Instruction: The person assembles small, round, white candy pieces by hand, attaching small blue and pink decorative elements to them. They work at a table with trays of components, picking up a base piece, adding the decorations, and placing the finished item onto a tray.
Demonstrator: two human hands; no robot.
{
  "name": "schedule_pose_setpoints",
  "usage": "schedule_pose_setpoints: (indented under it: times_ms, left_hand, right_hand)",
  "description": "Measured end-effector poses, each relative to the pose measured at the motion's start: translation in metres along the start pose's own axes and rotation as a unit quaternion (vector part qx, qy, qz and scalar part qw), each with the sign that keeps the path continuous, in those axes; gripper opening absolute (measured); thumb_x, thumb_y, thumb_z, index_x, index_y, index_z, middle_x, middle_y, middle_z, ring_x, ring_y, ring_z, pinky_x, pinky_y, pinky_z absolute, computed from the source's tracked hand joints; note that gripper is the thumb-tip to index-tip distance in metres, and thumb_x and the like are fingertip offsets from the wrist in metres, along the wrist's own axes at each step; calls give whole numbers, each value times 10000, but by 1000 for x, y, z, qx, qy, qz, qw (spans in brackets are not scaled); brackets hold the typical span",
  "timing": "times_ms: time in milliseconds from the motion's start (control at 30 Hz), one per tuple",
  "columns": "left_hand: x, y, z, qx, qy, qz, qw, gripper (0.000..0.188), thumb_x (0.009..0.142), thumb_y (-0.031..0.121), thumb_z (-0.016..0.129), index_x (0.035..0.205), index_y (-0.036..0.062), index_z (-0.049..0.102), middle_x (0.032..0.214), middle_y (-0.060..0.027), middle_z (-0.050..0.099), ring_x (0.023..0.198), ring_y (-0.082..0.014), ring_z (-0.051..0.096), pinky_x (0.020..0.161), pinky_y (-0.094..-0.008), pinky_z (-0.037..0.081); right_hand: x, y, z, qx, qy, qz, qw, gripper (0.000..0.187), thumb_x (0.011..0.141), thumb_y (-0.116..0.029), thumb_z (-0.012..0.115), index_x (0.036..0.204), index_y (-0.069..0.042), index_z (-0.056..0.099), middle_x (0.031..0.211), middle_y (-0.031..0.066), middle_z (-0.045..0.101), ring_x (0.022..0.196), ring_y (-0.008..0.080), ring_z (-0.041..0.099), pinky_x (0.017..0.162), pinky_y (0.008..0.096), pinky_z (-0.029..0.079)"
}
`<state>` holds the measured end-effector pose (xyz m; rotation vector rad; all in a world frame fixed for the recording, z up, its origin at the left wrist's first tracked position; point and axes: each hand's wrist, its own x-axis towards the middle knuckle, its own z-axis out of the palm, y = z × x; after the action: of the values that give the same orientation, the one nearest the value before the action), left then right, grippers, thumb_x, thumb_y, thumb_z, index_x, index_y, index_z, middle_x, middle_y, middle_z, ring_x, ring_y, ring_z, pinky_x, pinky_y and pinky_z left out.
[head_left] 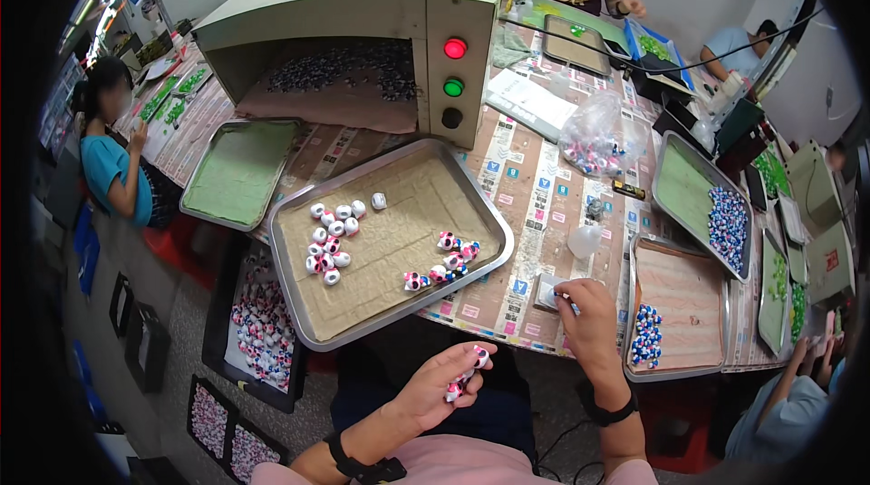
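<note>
Presently, small figures [457, 388] are gripped in the left hand [432, 392]; the right hand [589, 315] is held at a small white block [546, 293].
The figures are enclosed by bent fingers and thumb, in front of the near edge of the table [521, 199]; the right thumb and forefinger are brought together at the block; whether anything is pinched there cannot be told; more figures are set in the right part of a metal tray [385, 245]; white pieces [333, 240] are grouped at its left.
</note>
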<state>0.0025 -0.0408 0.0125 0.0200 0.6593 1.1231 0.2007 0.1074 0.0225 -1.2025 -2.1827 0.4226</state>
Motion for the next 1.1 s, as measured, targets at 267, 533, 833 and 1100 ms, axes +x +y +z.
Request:
schedule_pose_setpoints:
  times_ms: [267, 533, 833, 1100]
  left_hand:
    - [6, 1, 4, 26, -20, 8, 999, 310, 975, 150, 528, 1252, 11, 516, 1014, -66, 590, 674, -72, 458, 494, -187, 365]
    - [16, -5, 3, 30, -19, 6, 999, 272, 972, 153, 539, 1221, 45, 534, 1021, -36, 588, 689, -67, 465, 497, -181, 370]
    - [16, -10, 5, 24, -15, 25, 999, 285, 954, 126, 569, 1229, 73, 515, 963, 5, 525, 718, -51, 464, 499, -173, 373]
    - [17, -14, 4, 26, -22, 32, 999, 283, 942, 97, 581, 1217, 63, 522, 944, 0, 524, 688, -47, 453, 486, -172, 367]
  right_hand:
    - [-2, -2, -4, 57, -18, 46, 997, 137, 745, 2, 669, 879, -27, 660, 866, 122, 627, 809, 308, 593, 722, 386, 475]
    - [-27, -48, -20, 270, -77, 114, 953, 182, 772, 4, 687, 953, -9, 681, 910, 91, 648, 757, 148, 627, 672, 255, 496]
    - [-52, -53, -2, 392, -79, 176, 900, 191, 802, -18, 702, 992, -8, 681, 927, 70, 629, 799, 114, 625, 717, 234, 503]
    - [-53, -51, 0, 394, -103, 193, 893, 189, 811, -18, 708, 997, 2, 682, 959, 78, 631, 845, 127, 634, 752, 237, 514]
